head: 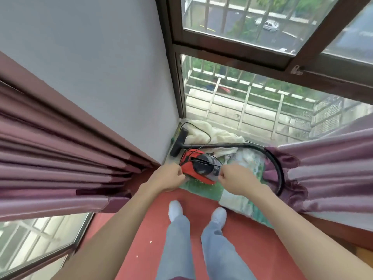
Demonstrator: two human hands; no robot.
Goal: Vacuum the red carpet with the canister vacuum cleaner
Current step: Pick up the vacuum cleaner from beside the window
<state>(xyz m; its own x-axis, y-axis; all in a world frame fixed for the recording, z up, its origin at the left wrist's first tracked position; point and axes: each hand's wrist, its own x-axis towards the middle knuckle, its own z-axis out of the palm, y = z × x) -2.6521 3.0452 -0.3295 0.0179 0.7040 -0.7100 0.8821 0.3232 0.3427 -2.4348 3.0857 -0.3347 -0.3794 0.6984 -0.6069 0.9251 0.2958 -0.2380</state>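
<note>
The red and black canister vacuum (196, 167) lies on a green mat (203, 189) in the window corner, just beyond the red carpet (145, 231) I stand on. Its black hose (281, 172) arcs right and back to the floor nozzle (178, 144) against the wall. A thin black power cord (204, 136) loops over the cloth and across the canister. My left hand (171, 177) is at the canister's left edge and my right hand (232, 179) at its right end. Both have curled fingers that appear to pinch the cord.
A crumpled white cloth (221, 138) lies behind the vacuum. Mauve curtains hang at the left (50, 158) and at the right (333, 168), where the hose presses into the fabric. Windows with brown frames (242, 51) close the corner. Small crumbs dot the carpet.
</note>
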